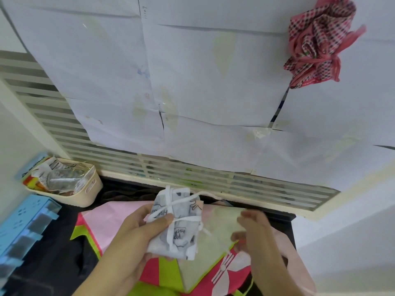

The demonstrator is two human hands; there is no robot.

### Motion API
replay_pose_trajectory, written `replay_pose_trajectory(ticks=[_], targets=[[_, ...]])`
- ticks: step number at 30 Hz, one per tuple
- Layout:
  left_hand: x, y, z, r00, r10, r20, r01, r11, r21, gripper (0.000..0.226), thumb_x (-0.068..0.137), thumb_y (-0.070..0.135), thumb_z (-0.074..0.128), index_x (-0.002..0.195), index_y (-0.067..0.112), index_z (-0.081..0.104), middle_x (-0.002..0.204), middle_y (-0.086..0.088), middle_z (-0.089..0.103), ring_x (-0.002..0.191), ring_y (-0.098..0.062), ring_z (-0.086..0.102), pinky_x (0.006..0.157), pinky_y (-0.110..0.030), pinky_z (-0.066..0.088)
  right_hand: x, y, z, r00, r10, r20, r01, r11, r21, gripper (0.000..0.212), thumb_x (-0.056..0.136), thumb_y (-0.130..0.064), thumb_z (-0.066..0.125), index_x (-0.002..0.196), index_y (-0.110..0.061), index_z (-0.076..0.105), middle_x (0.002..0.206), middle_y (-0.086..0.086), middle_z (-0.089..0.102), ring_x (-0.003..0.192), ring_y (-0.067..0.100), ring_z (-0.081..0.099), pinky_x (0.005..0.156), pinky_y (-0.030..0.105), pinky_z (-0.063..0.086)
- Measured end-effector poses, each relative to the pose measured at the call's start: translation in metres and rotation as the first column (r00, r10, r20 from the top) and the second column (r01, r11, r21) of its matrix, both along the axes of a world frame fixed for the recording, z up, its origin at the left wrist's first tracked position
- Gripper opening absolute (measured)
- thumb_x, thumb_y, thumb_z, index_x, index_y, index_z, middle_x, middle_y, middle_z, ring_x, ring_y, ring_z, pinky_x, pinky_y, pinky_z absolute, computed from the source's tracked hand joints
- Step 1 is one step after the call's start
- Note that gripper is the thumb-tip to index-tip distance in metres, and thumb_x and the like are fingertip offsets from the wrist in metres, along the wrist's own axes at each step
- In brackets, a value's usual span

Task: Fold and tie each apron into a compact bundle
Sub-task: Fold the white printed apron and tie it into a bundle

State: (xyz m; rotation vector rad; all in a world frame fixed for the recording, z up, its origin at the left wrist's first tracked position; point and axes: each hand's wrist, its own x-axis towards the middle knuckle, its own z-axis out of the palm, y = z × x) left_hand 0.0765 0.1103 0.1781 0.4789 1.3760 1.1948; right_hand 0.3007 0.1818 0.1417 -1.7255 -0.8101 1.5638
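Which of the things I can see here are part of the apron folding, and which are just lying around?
Part of the job:
- white apron bundle, wrapped in its strings, in the left hand
- right hand, blurred, beside the bundle
- pink and green aprons underneath

Just lying about:
- cream basket of packets
- blue rack
- checked cloth on the wall
- paper sheets

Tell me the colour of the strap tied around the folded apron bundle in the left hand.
White strap, seen in the head view.
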Motion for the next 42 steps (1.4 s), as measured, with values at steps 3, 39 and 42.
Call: replay_pose_trajectory(ticks=[3, 39, 42], targets=[[0.001, 0.0, 0.002, 0.996, 0.018, 0.092, -0.022, 0.999, 0.038, 0.037, 0.083, 0.01, 0.07, 0.119, 0.001, 0.069, 0.105, -0.03, 0.075, 0.075, -0.038, 0.074, 0.047, -0.037, 0.057, -0.013, -0.022, -0.014, 0.956, 0.202, -0.213, -0.253, 0.935, -0.25, 0.006, 0.093, 0.009, 0.061, 0.094, 0.006, 0.065, 0.095, 0.025, 0.069, 0.048, 0.03, 0.059, 0.048, 0.033, 0.042], [0.058, -0.005, -0.018, 0.474, -0.073, -0.877, 0.279, 0.958, 0.071, 0.016, 0.097, 0.049, 0.055, 0.105, 0.056, 0.043, 0.109, 0.023, 0.059, 0.091, 0.003, 0.063, 0.076, -0.03, 0.059, -0.045, -0.017, 0.015, 0.975, -0.096, -0.202, 0.131, 0.976, 0.172, 0.031, 0.109, -0.022, 0.049, 0.089, -0.005, 0.064, 0.096, 0.029, 0.067, 0.074, 0.025, 0.058, 0.07, 0.04, 0.044], [0.057, -0.008, -0.026, 0.292, -0.126, -0.948, 0.357, 0.934, -0.015, 0.012, 0.097, 0.052, 0.044, 0.109, 0.051, 0.04, 0.115, 0.022, 0.054, 0.097, -0.004, 0.059, 0.078, -0.033, 0.056, -0.044, -0.021, 0.0, 0.987, -0.072, -0.14, 0.096, 0.982, 0.166, 0.032, 0.109, -0.02, 0.048, 0.084, -0.006, 0.063, 0.082, 0.023, 0.066, 0.07, 0.024, 0.056, 0.067, 0.038, 0.043]])
